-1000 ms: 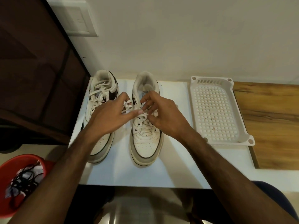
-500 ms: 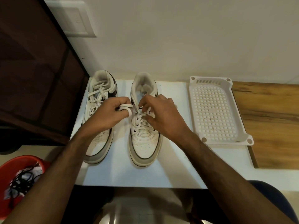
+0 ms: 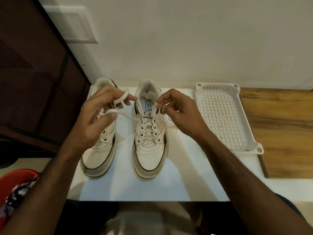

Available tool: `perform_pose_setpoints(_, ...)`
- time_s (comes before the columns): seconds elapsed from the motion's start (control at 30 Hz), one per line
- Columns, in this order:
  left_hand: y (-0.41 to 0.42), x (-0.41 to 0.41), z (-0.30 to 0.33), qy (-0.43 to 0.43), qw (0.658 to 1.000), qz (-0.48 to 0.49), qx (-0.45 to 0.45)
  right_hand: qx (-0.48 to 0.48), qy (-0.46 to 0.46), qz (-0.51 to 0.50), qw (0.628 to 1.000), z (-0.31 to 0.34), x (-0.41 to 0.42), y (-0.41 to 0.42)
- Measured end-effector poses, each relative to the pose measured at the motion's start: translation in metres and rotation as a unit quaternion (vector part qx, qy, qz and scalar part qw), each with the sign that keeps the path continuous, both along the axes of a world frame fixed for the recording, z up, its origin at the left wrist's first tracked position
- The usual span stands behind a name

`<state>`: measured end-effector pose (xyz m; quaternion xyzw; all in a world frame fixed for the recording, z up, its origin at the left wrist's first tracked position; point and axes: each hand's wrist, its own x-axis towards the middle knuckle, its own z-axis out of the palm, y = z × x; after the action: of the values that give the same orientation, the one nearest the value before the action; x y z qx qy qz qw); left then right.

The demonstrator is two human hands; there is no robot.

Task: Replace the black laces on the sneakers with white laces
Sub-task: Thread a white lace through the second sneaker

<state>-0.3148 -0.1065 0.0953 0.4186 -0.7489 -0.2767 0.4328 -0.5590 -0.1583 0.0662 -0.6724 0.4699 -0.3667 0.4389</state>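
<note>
Two white sneakers stand side by side on a white board (image 3: 177,184), toes toward me. The right sneaker (image 3: 149,150) carries a white lace (image 3: 130,118) threaded through its eyelets. My left hand (image 3: 100,116) holds the lace's left end, wound round a finger and pulled taut to the left. My right hand (image 3: 176,112) pinches the lace's other end above the right eyelets. The left sneaker (image 3: 100,150) sits partly under my left hand; its laces are mostly hidden.
A white perforated plastic tray (image 3: 220,116) lies to the right, on a wooden tabletop (image 3: 279,124). A red bucket (image 3: 15,178) with black laces inside stands at the lower left. A dark cabinet (image 3: 33,82) rises at the left, a pale wall behind.
Both hands have moved apart from the middle of the right sneaker, drawing the white lace ends outward. The left hand has risen with the lace looped on a finger.
</note>
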Motion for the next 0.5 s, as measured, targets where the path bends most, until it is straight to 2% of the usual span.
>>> perform_pose_setpoints(0.07, 0.004, -0.005, 0.013, 0.024, 0.999, -0.019, -0.024, 0.003, 0.000, -0.004, 1.000, -0.001, -0.003, -0.001)
perform_pose_setpoints(0.13, 0.008, -0.008, 0.027, 0.016, 0.997, -0.006, -0.074, 0.003, -0.013, -0.009, 1.000, -0.001, -0.004, -0.003)
perform_pose_setpoints(0.2, 0.011, -0.011, 0.033, 0.022, 0.996, 0.006, -0.082, 0.005, -0.026, -0.010, 1.000, 0.000, -0.004, -0.005)
perform_pose_setpoints(0.27, 0.008, -0.013, 0.021, -0.001, 0.999, 0.010, -0.040, 0.007, -0.037, -0.004, 0.999, 0.002, -0.003, -0.005)
perform_pose_setpoints(0.4, 0.003, -0.023, -0.021, -0.115, 0.993, -0.002, 0.035, 0.041, -0.067, 0.013, 0.997, 0.006, 0.002, 0.001)
perform_pose_setpoints(0.5, 0.003, -0.033, -0.031, -0.118, 0.991, -0.007, 0.065, 0.060, -0.052, 0.042, 0.996, 0.004, 0.005, 0.003)
